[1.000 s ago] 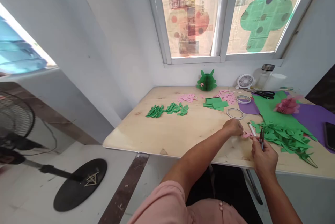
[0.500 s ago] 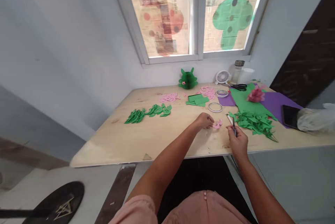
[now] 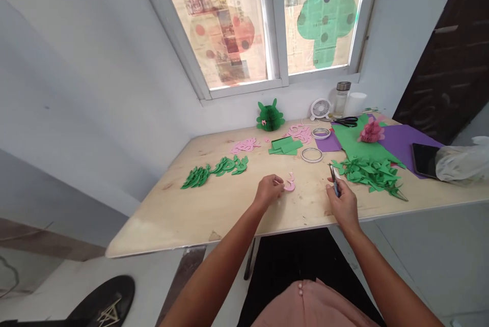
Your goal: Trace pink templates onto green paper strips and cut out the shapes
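Person's left hand (image 3: 269, 190) pinches thin, curvy pink paper cutout (image 3: 292, 186), wavy-edged, at that hand's 3 o'clock; right hand (image 3: 343, 203) grips scissors (image 3: 335, 183), blades toward 11 o'clock.

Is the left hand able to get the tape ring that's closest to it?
Probably yes: mostly bare tabletop lies between the left hand and that tape ring. But the hand seems to be holding a pink paper piece, which might make grabbing trickier.
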Demonstrator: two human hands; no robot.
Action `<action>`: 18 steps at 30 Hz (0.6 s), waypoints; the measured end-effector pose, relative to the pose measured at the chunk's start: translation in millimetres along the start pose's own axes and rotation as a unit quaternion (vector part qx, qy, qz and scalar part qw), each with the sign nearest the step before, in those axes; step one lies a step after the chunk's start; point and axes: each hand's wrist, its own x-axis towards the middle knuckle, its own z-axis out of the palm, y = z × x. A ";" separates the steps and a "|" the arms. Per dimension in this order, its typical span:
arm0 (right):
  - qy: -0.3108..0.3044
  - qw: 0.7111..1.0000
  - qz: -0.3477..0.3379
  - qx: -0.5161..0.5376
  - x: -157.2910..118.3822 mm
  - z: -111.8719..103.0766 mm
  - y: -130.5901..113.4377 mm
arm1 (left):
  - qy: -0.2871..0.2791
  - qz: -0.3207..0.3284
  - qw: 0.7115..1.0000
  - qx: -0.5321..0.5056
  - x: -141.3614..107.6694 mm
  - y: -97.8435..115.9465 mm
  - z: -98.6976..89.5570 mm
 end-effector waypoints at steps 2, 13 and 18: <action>-0.028 0.999 -0.015 -0.019 2.6 0.6 0.0 | 0.019 0.013 0.999 0.038 -5.9 -6.6 -6.4; -0.132 0.960 -0.147 -0.197 33.0 15.9 -2.8 | 0.057 0.066 0.982 0.166 34.8 -8.9 -21.2; -0.088 0.927 -0.164 -0.324 71.2 -4.4 -0.4 | 0.060 0.074 0.977 0.191 74.5 -1.6 -18.1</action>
